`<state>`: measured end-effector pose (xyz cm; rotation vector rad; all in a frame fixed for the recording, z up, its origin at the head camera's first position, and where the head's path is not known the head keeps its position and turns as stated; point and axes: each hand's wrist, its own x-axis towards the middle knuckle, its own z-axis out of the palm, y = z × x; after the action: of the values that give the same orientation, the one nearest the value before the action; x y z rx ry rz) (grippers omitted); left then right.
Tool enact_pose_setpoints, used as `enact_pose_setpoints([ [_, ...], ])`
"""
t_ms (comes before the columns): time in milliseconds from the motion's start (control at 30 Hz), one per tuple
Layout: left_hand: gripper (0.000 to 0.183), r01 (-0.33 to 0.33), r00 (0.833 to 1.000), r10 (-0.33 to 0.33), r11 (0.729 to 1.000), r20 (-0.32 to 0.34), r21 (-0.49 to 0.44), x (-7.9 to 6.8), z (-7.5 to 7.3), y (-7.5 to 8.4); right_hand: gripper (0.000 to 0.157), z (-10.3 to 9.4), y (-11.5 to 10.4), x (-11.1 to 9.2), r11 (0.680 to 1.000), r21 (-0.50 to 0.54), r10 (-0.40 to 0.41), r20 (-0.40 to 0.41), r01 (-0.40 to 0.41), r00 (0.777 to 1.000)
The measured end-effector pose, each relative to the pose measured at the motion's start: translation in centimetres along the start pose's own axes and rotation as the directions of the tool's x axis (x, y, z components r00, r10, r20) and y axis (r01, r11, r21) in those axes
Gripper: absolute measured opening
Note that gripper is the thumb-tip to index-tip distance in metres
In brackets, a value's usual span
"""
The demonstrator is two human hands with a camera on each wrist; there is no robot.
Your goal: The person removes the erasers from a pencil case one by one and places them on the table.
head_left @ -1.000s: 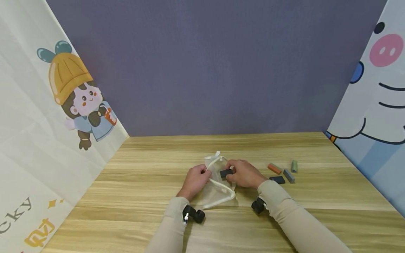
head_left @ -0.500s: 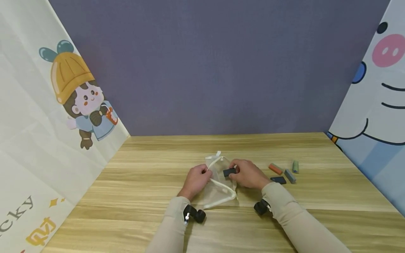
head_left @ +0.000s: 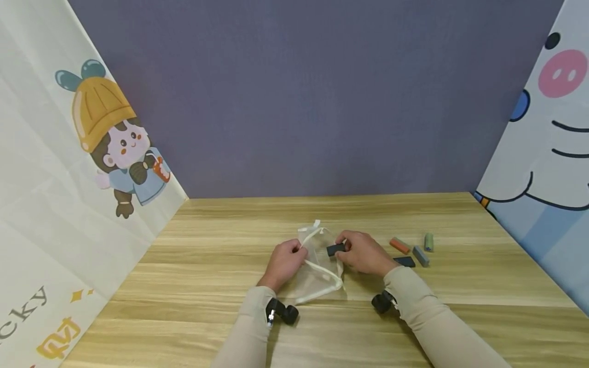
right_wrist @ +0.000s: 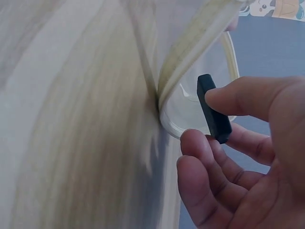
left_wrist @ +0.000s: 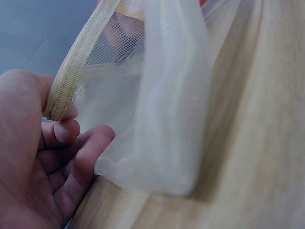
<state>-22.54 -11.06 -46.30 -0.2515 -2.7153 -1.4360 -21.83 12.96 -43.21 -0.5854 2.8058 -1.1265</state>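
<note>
A translucent mesh zipper pouch [head_left: 317,286] stands with its mouth spread on the wooden table. My left hand [head_left: 282,261] pinches one edge of its opening; in the left wrist view the zipper tape [left_wrist: 76,71] runs between thumb and fingers. In my right hand [head_left: 363,253] is a small dark rectangular block [right_wrist: 213,109], held between thumb and fingers at the pouch's mouth. The right wrist view has the block in front of the opening, with the zipper edge [right_wrist: 190,52] beside it.
Right of my right hand lie several small blocks: an orange one [head_left: 399,246], a grey one [head_left: 421,256], a green one [head_left: 429,242] and a flat dark one [head_left: 405,261]. A dark grey panel [head_left: 322,102] stands behind the table [head_left: 207,306].
My right hand has drawn slightly to the right with the dark block. My left hand keeps its grip on the pouch's edge, and the loose blocks have not moved.
</note>
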Motion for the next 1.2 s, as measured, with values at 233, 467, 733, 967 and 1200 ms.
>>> enact_pose_setpoints([
  [233, 0.018, 0.009, 1.0, -0.009, 1.0, 0.01, -0.002, 0.0, 0.1, -0.1, 0.027, -0.6, -0.1, -0.4, 1.0, 0.001, 0.017, -0.022, -0.017, 1.0],
  [467, 0.018, 0.019, 1.0, -0.019, 1.0, 0.016, -0.022, 0.0, 0.1, 0.1, 0.027, -1.0, -0.2, -0.7, 0.999, 0.038, 0.009, -0.026, -0.008, 1.0],
  [733, 0.018, 0.018, 1.0, -0.018, 1.0, 0.015, -0.012, 0.0, 0.1, 0.1, 0.027, -0.9, -0.3, -0.9, 1.0, 0.017, 0.014, -0.031, -0.014, 0.999],
  [967, 0.018, 0.003, 1.0, -0.003, 1.0, 0.011, -0.008, 0.0, 0.0, 0.1, 0.029, -1.1, -0.1, -1.4, 1.0, 0.013, 0.008, -0.048, -0.007, 0.999],
  [1200, 0.018, 0.009, 1.0, -0.009, 1.0, 0.007, 0.0, 0.0, 0.1, 0.0, 0.027, -1.3, 0.0, -1.7, 1.0, 0.018, -0.008, -0.058, 0.009, 0.998],
])
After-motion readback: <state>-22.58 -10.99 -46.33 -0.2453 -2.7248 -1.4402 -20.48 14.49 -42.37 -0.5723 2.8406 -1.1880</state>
